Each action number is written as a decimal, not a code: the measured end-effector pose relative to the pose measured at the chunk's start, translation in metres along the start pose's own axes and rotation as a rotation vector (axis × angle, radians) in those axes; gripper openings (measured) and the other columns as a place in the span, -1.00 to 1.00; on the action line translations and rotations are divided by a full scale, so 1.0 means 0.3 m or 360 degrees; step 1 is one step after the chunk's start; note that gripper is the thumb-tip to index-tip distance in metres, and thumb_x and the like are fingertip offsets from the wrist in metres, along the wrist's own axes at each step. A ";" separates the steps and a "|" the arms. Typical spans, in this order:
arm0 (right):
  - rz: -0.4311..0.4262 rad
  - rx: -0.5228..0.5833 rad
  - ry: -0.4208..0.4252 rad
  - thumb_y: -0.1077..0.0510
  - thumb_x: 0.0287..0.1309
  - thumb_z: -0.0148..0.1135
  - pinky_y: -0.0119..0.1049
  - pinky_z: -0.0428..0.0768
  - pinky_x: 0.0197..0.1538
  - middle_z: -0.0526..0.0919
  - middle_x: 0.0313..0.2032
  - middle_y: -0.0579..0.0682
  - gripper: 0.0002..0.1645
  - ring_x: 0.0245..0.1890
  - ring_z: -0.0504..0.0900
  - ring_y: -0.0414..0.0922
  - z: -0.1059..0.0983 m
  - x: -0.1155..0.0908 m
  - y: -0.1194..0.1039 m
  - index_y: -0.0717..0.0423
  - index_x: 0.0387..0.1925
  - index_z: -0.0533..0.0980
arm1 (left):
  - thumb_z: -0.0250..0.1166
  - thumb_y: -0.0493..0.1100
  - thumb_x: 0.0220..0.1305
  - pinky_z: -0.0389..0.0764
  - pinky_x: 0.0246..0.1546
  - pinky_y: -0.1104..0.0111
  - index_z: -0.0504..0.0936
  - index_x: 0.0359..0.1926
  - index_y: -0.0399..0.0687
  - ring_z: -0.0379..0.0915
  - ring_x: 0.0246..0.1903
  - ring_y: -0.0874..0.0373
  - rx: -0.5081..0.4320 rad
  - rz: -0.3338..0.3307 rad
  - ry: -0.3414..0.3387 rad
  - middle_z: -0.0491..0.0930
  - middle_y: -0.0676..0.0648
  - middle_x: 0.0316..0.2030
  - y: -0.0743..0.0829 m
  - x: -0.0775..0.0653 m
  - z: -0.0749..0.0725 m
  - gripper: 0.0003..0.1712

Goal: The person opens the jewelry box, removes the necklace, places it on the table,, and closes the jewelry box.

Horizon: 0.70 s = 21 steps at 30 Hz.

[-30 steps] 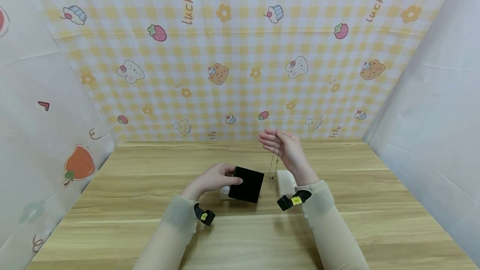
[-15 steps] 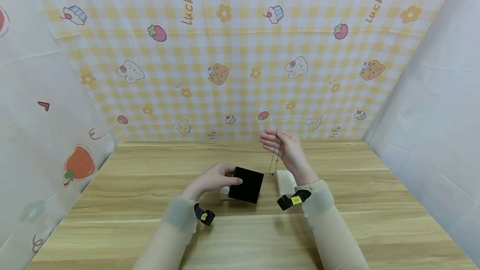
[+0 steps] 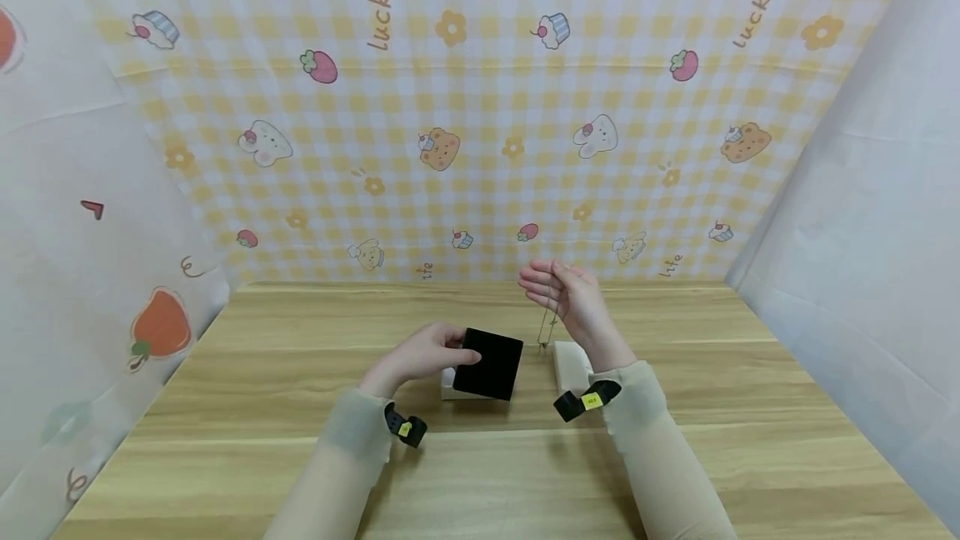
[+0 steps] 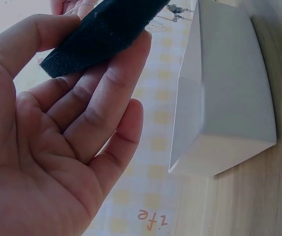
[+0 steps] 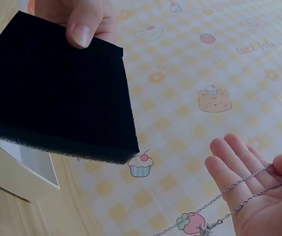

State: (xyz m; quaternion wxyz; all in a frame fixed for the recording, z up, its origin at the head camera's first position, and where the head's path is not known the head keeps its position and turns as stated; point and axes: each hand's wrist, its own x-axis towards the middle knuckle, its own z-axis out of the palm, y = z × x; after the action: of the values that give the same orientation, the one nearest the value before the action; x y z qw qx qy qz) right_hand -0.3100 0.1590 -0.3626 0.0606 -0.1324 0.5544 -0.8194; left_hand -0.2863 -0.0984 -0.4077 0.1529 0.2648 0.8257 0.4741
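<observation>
My left hand (image 3: 427,352) pinches a square black foam pad (image 3: 491,369) by its left edge, thumb on the upper face and fingers beneath. The pad is tilted above an open white box (image 4: 239,103), which it partly covers in the head view. To the right, my raised right hand (image 3: 573,302) holds a thin silver chain necklace (image 5: 223,194) between thumb and fingers, its other fingers nearly straight. The chain drapes across the palm and hangs in a long loop, with a small pendant (image 5: 207,229) low on it.
A second white box part (image 3: 572,367) lies on the wooden table (image 3: 480,482) under my right wrist, partly hidden by it. A yellow checked cloth (image 3: 480,148) hangs at the back. White sheets (image 3: 862,190) close off both sides.
My left hand and the black pad have shifted slightly left and up, showing more of the white box. The hanging necklace swings less and sits a little higher; my right hand stays nearly still.
</observation>
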 end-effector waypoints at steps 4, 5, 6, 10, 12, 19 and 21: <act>-0.0006 -0.0014 0.0000 0.08 0.53 -0.23 -0.23 0.59 -0.01 0.73 -0.19 0.04 -0.57 -0.10 0.69 -0.08 0.004 0.002 0.000 0.26 -0.03 0.52 | 0.28 -0.06 0.26 0.24 -0.57 0.38 0.46 -0.48 -0.15 0.20 -0.61 0.20 0.0012 -0.0006 0.0021 0.45 0.06 -0.59 0.007 -0.008 -0.009 -0.70; -0.0005 -0.0018 -0.0003 0.08 0.53 -0.23 -0.23 0.59 -0.01 0.73 -0.18 0.04 -0.57 -0.10 0.69 -0.08 0.005 0.003 0.001 0.26 -0.03 0.52 | 0.28 -0.06 0.27 0.25 -0.56 0.37 0.48 -0.47 -0.14 0.23 -0.59 0.20 0.0009 -0.0006 0.0022 0.48 0.05 -0.57 0.008 -0.010 -0.011 -0.71; -0.0004 -0.0017 -0.0003 0.08 0.53 -0.23 -0.23 0.59 -0.01 0.73 -0.18 0.04 -0.57 -0.10 0.69 -0.07 0.006 0.004 0.002 0.26 -0.03 0.52 | 0.27 -0.06 0.27 0.26 -0.55 0.37 0.49 -0.46 -0.14 0.25 -0.58 0.21 0.0006 -0.0002 0.0027 0.50 0.05 -0.56 0.009 -0.012 -0.012 -0.72; 0.0014 -0.0002 0.0001 0.08 0.53 -0.23 -0.22 0.59 -0.01 0.73 -0.18 0.06 -0.57 -0.11 0.69 -0.07 0.009 0.009 0.007 0.28 -0.03 0.51 | 0.28 -0.06 0.26 0.21 -0.59 0.39 0.42 -0.51 -0.11 0.16 -0.64 0.22 0.0005 -0.0014 0.0050 0.38 0.08 -0.62 0.008 -0.018 -0.018 -0.69; 0.0026 0.0002 0.0004 0.08 0.54 -0.24 -0.23 0.59 -0.01 0.73 -0.18 0.06 -0.56 -0.11 0.69 -0.07 0.010 0.011 0.009 0.29 -0.01 0.50 | 0.28 -0.04 0.26 0.21 -0.60 0.39 0.39 -0.52 -0.09 0.13 -0.65 0.22 0.0004 -0.0015 0.0060 0.34 0.09 -0.64 0.007 -0.020 -0.021 -0.66; 0.0058 -0.0032 0.0006 0.08 0.54 -0.25 -0.24 0.58 0.01 0.72 -0.16 0.05 -0.48 -0.09 0.68 -0.08 0.021 0.031 0.004 0.47 0.18 0.34 | 0.27 -0.03 0.26 0.32 -0.49 0.34 0.41 -0.50 -0.10 0.26 -0.57 0.18 -0.0028 -0.0003 0.0072 0.40 0.06 -0.61 0.006 -0.026 -0.037 -0.67; 0.0060 -0.0029 -0.0001 0.08 0.54 -0.26 -0.23 0.57 0.03 0.72 -0.16 0.05 -0.45 -0.08 0.68 -0.08 0.026 0.039 -0.002 0.50 0.23 0.28 | 0.27 -0.03 0.27 0.34 -0.46 0.33 0.41 -0.50 -0.10 0.27 -0.56 0.16 -0.0036 0.0001 0.0073 0.40 0.05 -0.61 0.006 -0.028 -0.043 -0.67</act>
State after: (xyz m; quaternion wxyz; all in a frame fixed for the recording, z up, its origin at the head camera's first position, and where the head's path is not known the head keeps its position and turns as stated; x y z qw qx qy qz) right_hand -0.3190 0.1495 -0.3577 0.0749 -0.1228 0.5642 -0.8130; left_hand -0.2856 -0.1116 -0.3997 0.1367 0.2522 0.8235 0.4895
